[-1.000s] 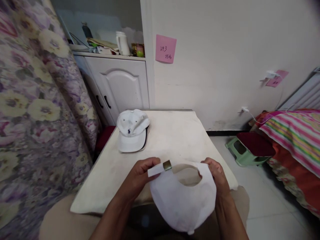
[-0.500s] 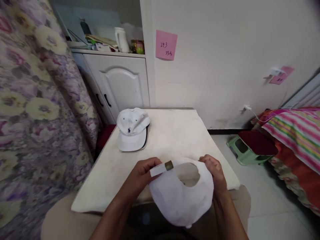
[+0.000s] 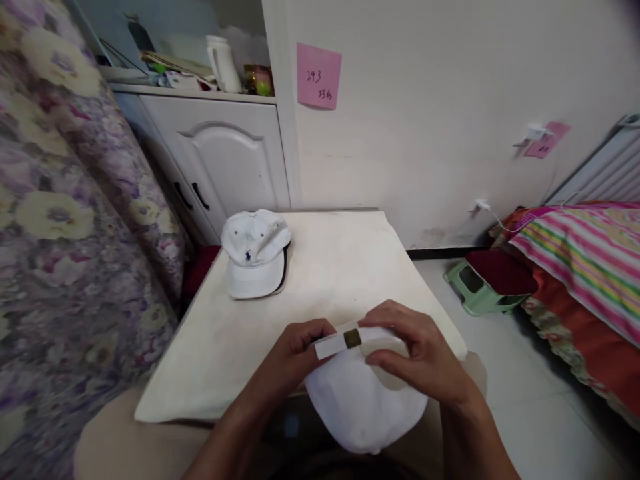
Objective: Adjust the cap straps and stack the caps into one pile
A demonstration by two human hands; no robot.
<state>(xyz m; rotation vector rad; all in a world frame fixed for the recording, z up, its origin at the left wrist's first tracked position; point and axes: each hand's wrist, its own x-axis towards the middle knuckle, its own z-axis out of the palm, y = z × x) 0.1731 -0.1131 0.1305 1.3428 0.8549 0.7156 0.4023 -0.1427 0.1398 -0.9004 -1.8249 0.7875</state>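
A white baseball cap [image 3: 363,407] is held over the near edge of the table, its back opening and strap facing me. My left hand [image 3: 300,350] pinches the left end of the strap [image 3: 330,346] between thumb and fingers. Right of that grip, a brass-coloured buckle [image 3: 353,338] sits on the strap. My right hand [image 3: 420,347] is over the back opening, thumb and fingers apart, its fingertips at the strap beside the buckle. A second white cap [image 3: 257,250] with a small dark logo rests on the table, brim toward me.
The table [image 3: 340,260] has a pale cover. Floral curtain [image 3: 55,267] hangs at left, beside a white cabinet [image 3: 225,157]. A pink note [image 3: 319,77] is on the wall. At right are a green stool [image 3: 470,287] and a bed with a striped cover [image 3: 585,247].
My right hand has left the cap's right side and moved left to the strap by the buckle. My left hand keeps its grip. The view has shifted slightly.
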